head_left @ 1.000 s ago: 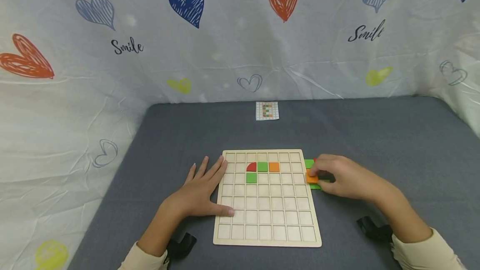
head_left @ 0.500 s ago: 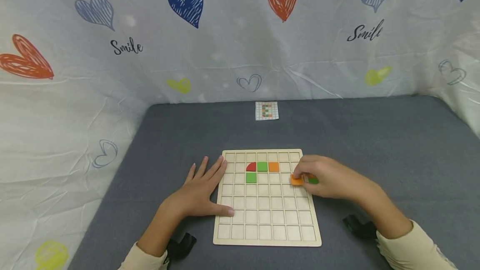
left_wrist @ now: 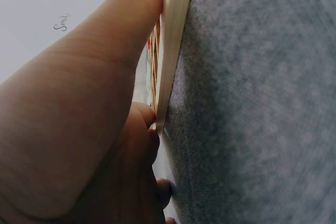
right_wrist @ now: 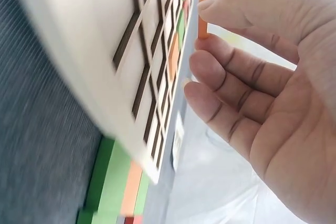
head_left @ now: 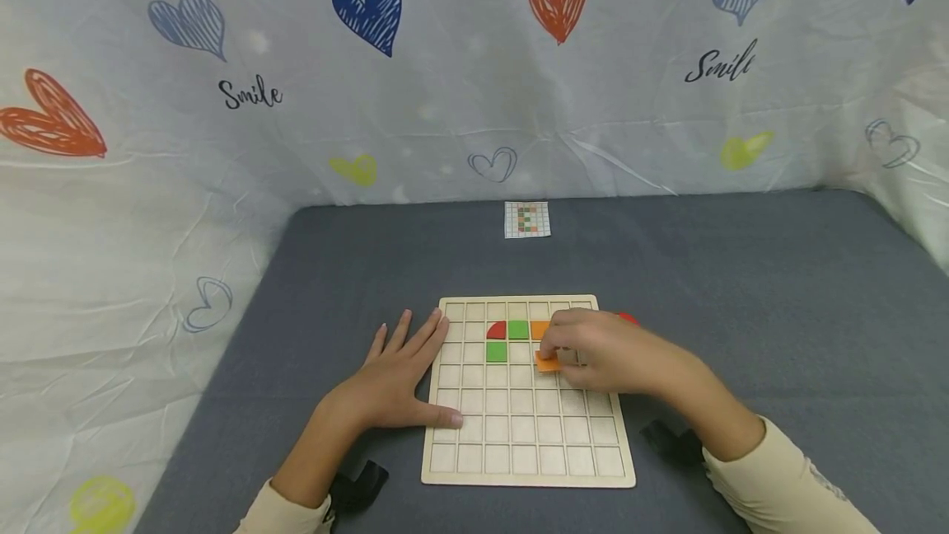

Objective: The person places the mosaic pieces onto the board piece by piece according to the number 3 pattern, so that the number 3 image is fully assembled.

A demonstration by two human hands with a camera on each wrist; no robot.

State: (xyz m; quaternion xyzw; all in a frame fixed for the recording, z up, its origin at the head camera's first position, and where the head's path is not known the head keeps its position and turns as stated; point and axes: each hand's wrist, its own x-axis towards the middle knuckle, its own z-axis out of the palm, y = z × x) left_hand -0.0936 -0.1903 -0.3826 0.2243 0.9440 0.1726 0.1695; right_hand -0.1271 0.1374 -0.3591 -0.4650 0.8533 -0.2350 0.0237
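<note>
Pinching orange tile [head_left: 546, 363], right grip [head_left: 604, 348] hiding part of board [head_left: 523, 404], left grip [head_left: 396, 384] splayed

Head cam: looks from the near side of the desk [head_left: 371, 262], forward and down, widest and farthest back; gets the far desk edge plus printed curtain [head_left: 460, 72]. Left wrist: very close, low by the left hand [head_left: 400, 381], facing along the left side of the board [head_left: 524, 404] toward the far edge; rolled, desk at frame right. Right wrist: close, palm side of the right hand [head_left: 604, 353], facing across the board to the far edge; rolled opposite, desk at frame left. Head/right wrist overlap: orange tile [head_left: 548, 363], board. Head/left wrist: left hand, board rim.
</note>
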